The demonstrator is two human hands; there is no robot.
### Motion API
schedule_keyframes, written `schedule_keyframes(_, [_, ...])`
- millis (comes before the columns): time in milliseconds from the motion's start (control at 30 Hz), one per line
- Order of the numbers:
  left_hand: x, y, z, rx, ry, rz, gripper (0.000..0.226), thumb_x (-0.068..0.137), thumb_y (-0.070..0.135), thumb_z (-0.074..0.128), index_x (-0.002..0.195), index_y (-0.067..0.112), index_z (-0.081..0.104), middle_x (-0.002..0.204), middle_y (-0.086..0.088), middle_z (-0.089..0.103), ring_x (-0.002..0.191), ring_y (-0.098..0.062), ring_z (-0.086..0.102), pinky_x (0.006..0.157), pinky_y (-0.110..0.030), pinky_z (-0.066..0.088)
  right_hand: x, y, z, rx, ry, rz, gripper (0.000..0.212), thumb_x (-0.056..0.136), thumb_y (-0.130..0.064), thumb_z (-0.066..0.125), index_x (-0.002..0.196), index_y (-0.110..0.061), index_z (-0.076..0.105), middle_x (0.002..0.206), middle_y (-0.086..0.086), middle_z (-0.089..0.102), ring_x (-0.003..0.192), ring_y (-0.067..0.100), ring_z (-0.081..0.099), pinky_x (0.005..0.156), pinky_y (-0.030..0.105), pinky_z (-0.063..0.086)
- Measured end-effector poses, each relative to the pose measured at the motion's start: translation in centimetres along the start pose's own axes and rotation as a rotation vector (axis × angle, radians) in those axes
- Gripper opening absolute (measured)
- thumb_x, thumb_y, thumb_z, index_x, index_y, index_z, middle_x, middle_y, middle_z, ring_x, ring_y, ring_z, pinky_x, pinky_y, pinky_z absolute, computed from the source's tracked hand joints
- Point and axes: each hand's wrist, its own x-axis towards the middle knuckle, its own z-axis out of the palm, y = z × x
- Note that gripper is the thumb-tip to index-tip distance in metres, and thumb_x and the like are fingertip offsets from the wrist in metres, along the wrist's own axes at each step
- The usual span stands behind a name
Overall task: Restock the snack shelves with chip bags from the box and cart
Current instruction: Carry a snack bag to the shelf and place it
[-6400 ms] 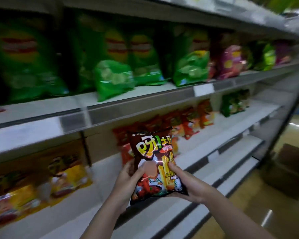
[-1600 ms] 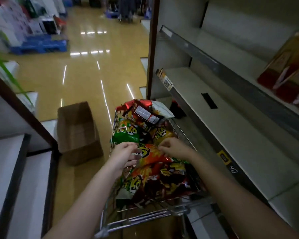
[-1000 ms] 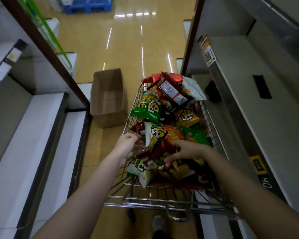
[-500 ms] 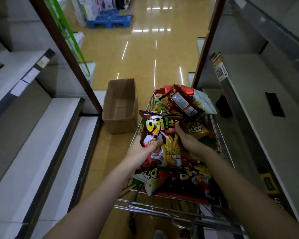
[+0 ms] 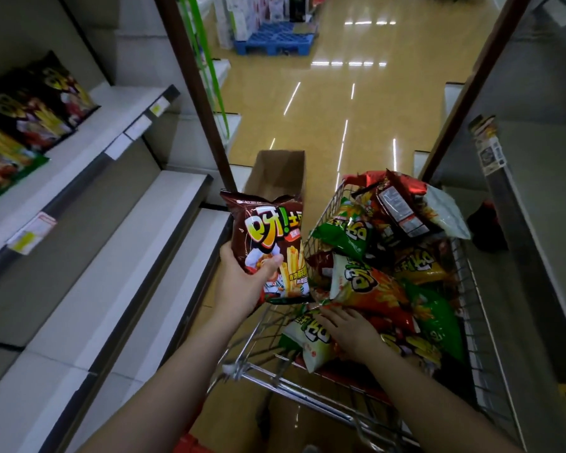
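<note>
My left hand (image 5: pixel 242 282) grips a dark brown chip bag (image 5: pixel 270 243) by its lower left side and holds it upright, left of the wire cart (image 5: pixel 471 289). The cart is piled with several chip bags in green, orange and red (image 5: pixel 373 282). My right hand (image 5: pixel 350 328) lies flat, fingers spread, on the bags at the cart's near end. The snack shelves (image 5: pixel 118 230) stand on the left, and a few dark and green bags (image 5: pixel 30 116) lie on the upper board.
An open cardboard box (image 5: pixel 276 173) stands on the floor beyond the held bag. More grey shelves (image 5: pixel 543 197) rise right of the cart. The glossy yellow aisle floor (image 5: pixel 334 103) runs ahead to a blue pallet (image 5: pixel 275 39).
Half a second ago both hands held the brown bag above the cart. Now only my left hand holds it, moved left off the cart, and my right hand has dropped onto the bags.
</note>
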Motion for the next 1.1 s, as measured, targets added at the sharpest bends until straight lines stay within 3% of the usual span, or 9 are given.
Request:
schedule_keyframes(67, [-0.1, -0.4, -0.8, 0.005, 0.037, -0.01, 0.078, 0.081, 0.035, 0.073, 0.142, 0.017, 0.028, 0.13, 0.0, 0.055, 0.11, -0.017, 0.06, 0.076, -0.021, 0.048, 0.4, -0.2, -0.3, -0.053, 0.051, -0.004, 0.082, 0.097, -0.024, 0.056, 0.156, -0.017, -0.001, 0.164, 0.005, 0.001, 0.15, 0.027, 0.009, 0.119, 0.041, 0.02])
schedule_keyframes(167, [-0.2, -0.6, -1.8, -0.009, 0.079, -0.015, 0.077, 0.083, 0.033, 0.072, 0.143, 0.016, 0.026, 0.137, -0.004, 0.052, 0.112, -0.017, 0.058, 0.083, -0.028, 0.047, 0.2, 0.4, -1.8, -0.023, 0.045, -0.052, 0.086, 0.09, -0.036, 0.066, 0.155, -0.016, 0.014, 0.157, 0.009, 0.027, 0.142, 0.03, 0.029, 0.109, 0.041, 0.036])
schedule_keyframes(333, [0.3, -0.5, -2.8, -0.04, 0.167, 0.026, 0.075, 0.085, 0.03, 0.071, 0.144, 0.017, 0.026, 0.139, -0.004, 0.05, 0.119, -0.022, 0.056, 0.09, -0.038, 0.049, -2.4, 2.5, -6.7, 0.43, 0.094, -0.019, 0.071, 0.084, -0.032, 0.073, 0.146, -0.024, 0.038, 0.139, 0.001, 0.052, 0.122, 0.02, 0.053, 0.096, 0.031, 0.048])
schedule_keyframes(567, [0.3, 0.3, -2.3, -0.103, 0.254, 0.067, 0.072, 0.084, 0.027, 0.072, 0.141, 0.016, 0.029, 0.134, -0.003, 0.051, 0.107, -0.01, 0.052, 0.076, -0.022, 0.047, -8.3, 5.0, -14.5, 0.848, 0.158, 0.042, 0.082, 0.072, -0.047, 0.081, 0.141, -0.027, 0.042, 0.129, -0.005, 0.048, 0.11, 0.015, 0.051, 0.09, 0.03, 0.05])
schedule_keyframes(667, [0.2, 0.5, -2.0, -0.131, 0.298, 0.071, 0.072, 0.084, 0.029, 0.072, 0.141, 0.016, 0.03, 0.133, -0.003, 0.05, 0.105, -0.009, 0.051, 0.066, -0.014, 0.042, -10.4, 4.6, -17.4, 0.91, 0.344, 0.096, 0.074, 0.076, -0.046, 0.078, 0.137, -0.023, 0.042, 0.121, -0.002, 0.049, 0.103, 0.014, 0.051, 0.083, 0.029, 0.049])
schedule_keyframes(800, [0.1, 0.8, -2.0, -0.203, 0.298, 0.049, 0.069, 0.084, 0.027, 0.072, 0.138, 0.015, 0.031, 0.129, -0.002, 0.05, 0.105, -0.012, 0.054, 0.069, -0.019, 0.046, -11.7, 0.4, -21.3, 0.925, 0.628, 0.146, 0.077, 0.077, -0.054, 0.072, 0.137, -0.019, 0.042, 0.129, 0.003, 0.054, 0.099, 0.014, 0.057, 0.069, 0.023, 0.047])
schedule_keyframes(900, [-0.1, 1.3, -2.6, -0.245, 0.345, -0.017, 0.061, 0.086, 0.024, 0.071, 0.133, 0.011, 0.034, 0.121, -0.004, 0.054, 0.089, -0.01, 0.057, 0.066, -0.021, 0.045, -11.2, -5.0, -23.4, 0.778, 0.756, 0.241, 0.086, 0.078, -0.075, 0.049, 0.142, -0.019, 0.038, 0.133, 0.005, 0.046, 0.112, 0.021, 0.056, 0.079, 0.028, 0.051])
schedule_keyframes(967, [0.0, 1.2, -4.0, -0.328, 0.385, -0.115, 0.053, 0.088, 0.028, 0.068, 0.127, 0.014, 0.034, 0.114, -0.005, 0.057, 0.085, -0.013, 0.059, 0.07, -0.031, 0.05, -10.4, -7.8, -24.3, 0.637, 0.839, 0.189, 0.077, 0.087, -0.073, 0.031, 0.146, -0.023, 0.037, 0.133, 0.005, 0.042, 0.119, 0.021, 0.048, 0.09, 0.034, 0.048])
schedule_keyframes(1100, [0.2, 0.1, -8.5, -0.46, 0.424, -0.21, 0.039, 0.09, 0.035, 0.065, 0.114, 0.018, 0.039, 0.108, -0.01, 0.062, 0.091, -0.025, 0.064, 0.085, -0.047, 0.054, -8.5, -9.6, -26.3, 0.745, 0.841, -0.106, 0.05, 0.096, -0.052, 0.047, 0.144, -0.036, 0.043, 0.127, -0.001, 0.041, 0.124, 0.018, 0.044, 0.102, 0.033, 0.042])
